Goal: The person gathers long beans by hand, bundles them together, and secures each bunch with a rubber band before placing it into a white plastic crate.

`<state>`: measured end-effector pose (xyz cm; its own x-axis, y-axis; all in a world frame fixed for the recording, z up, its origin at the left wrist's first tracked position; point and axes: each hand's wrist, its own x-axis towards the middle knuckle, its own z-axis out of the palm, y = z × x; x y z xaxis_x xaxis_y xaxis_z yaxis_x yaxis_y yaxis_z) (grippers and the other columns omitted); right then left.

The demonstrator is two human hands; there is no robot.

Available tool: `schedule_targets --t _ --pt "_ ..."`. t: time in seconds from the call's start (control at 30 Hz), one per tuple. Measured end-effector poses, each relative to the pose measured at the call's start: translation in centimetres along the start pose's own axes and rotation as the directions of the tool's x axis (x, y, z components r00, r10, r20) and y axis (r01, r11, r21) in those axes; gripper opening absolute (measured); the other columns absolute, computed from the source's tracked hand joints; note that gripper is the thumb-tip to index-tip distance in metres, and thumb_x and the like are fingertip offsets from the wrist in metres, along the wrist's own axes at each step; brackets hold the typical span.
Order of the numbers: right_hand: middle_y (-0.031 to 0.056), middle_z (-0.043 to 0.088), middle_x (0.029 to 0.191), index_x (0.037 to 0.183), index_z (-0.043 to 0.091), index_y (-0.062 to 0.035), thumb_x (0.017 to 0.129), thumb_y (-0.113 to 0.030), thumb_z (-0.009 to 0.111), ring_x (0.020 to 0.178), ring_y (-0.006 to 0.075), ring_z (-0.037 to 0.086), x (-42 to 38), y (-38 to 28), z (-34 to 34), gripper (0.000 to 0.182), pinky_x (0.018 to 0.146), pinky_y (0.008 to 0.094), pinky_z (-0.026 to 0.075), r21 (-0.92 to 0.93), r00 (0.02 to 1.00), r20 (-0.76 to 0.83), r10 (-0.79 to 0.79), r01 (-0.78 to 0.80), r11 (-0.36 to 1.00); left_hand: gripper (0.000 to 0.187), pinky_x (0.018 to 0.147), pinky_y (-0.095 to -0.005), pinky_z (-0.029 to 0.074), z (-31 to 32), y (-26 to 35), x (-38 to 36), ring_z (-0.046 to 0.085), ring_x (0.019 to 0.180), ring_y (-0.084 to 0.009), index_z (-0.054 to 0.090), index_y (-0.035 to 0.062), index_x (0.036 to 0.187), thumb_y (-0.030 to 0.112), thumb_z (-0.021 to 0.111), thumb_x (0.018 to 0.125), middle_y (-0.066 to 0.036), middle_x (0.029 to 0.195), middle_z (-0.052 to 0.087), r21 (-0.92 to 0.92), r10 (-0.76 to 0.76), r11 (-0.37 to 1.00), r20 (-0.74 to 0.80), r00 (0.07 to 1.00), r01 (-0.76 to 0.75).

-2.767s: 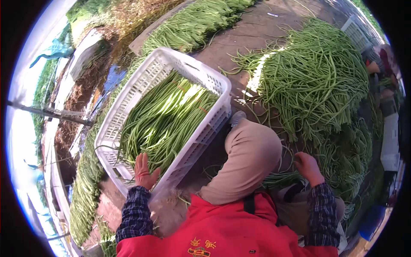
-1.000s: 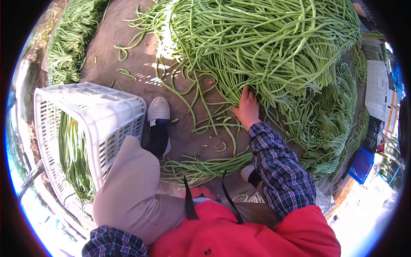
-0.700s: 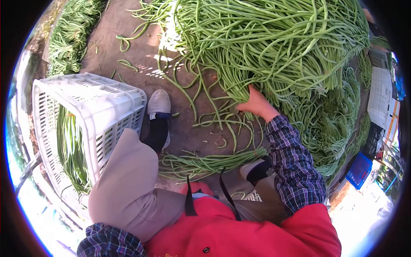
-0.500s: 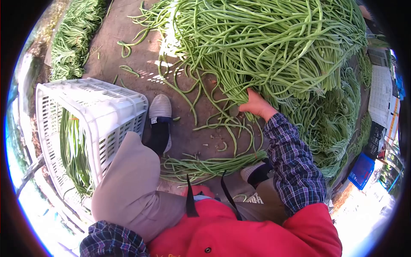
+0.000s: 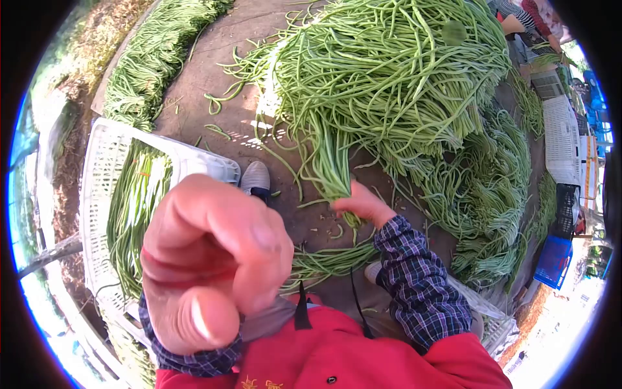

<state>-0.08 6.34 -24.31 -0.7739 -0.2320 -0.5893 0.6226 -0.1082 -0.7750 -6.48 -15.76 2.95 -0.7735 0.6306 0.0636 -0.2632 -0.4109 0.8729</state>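
My right hand (image 5: 368, 203) is closed around a bunch of long green beans (image 5: 332, 162), gripped near the lower ends. The upper part of that bunch still runs into a big heap of long beans (image 5: 395, 78). Close to the camera, my left hand (image 5: 217, 253) is raised with curled fingers; the thumb stands apart from them and nothing shows in the palm. Below my right hand, a smaller bundle of long beans (image 5: 334, 260) lies on the ground by my feet.
A white plastic crate (image 5: 96, 175) at the left holds a tied bundle of beans (image 5: 137, 201). More beans (image 5: 146, 74) lie in a row at the upper left. A blue crate (image 5: 553, 260) and a white crate (image 5: 561, 139) stand at the right. Another person's arm (image 5: 514, 24) shows at the upper right.
My right hand has drawn a bunch of long beans down and left, out from the heap's edge. My left hand has come up into view. The view has shifted slightly.
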Motion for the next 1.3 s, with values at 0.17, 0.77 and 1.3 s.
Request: schedule_targets --t 0.17,0.77,1.3 --pt "0.0035 0.056 0.083 0.112 0.049 -0.0005 0.072 -0.007 0.063 0.065 0.011 0.055 -11.1 3.6 8.5 0.043 0.059 0.0251 0.048 0.323 0.997 0.046 0.058 -0.07 0.944 0.043 0.061 -0.0242 0.037 0.1 -1.2 0.0 0.045 0.06 -0.0084 0.05 -0.0021 0.106 0.034 0.062 0.086 0.001 0.067 0.048 -0.01 0.127 0.992 0.015 0.992 -0.127" --pt "0.0101 0.059 0.097 0.124 0.042 0.0023 0.078 -0.034 0.067 0.086 0.015 0.058 -32.0 -13.8 7.2 0.064 0.075 0.0272 0.048 -0.165 0.993 -0.026 -0.116 0.11 0.98 0.083 0.083 -0.0396 0.045 8.4 -9.6 -1.3 0.053 0.099 -0.0323 0.041 0.0056 0.127 0.021 0.08 0.056 -0.014 0.107 0.053 0.462 0.046 0.567 0.809 0.586 -0.682" --pt "0.0077 0.053 0.111 0.135 0.028 -0.0015 0.08 -0.016 0.069 0.097 0.0146 0.054 -26.1 -17.4 5.9 0.07 0.084 0.0283 0.044 -0.085 0.606 -0.337 -0.721 0.743 0.664 0.056 0.095 -0.0273 0.037 10.0 -9.1 0.4 0.043 0.113 -0.0082 0.036 0.0068 0.135 0.007 0.061 0.085 0.001 0.124 0.048 0.041 -0.372 0.906 0.55 0.748 0.42"
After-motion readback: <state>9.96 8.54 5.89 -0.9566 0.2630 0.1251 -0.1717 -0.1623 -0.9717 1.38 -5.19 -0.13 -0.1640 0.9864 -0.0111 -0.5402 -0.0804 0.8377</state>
